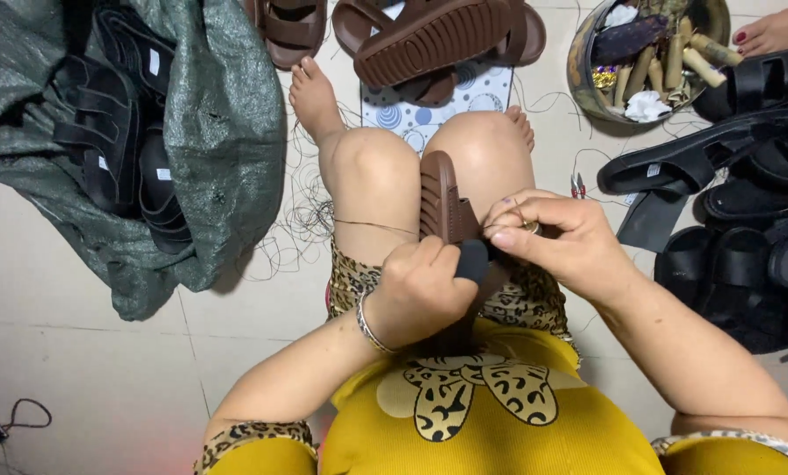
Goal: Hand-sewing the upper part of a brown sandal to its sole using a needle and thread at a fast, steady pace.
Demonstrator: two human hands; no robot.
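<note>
Left hand point(425, 286) fisted tight round a dark tool handle point(473, 260), right hand point(548, 237) pinching at the ridged brown sandal point(447, 198) standing on edge between the knees.

The left hand point(422, 286) is curling into a closed fist, knuckles up, wrist bent. The right hand point(559, 236) is pinching its fingertips point(505, 220) together, forearm angling inward across the lap.

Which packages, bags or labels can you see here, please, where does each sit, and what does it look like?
Green woven sack: floor, upper left, crumpled, open.
White labels: small rectangles on the black sandals inside the sack.
White tag: on a black sandal strap, right.
Round bowl: top right, holding spools.
</note>
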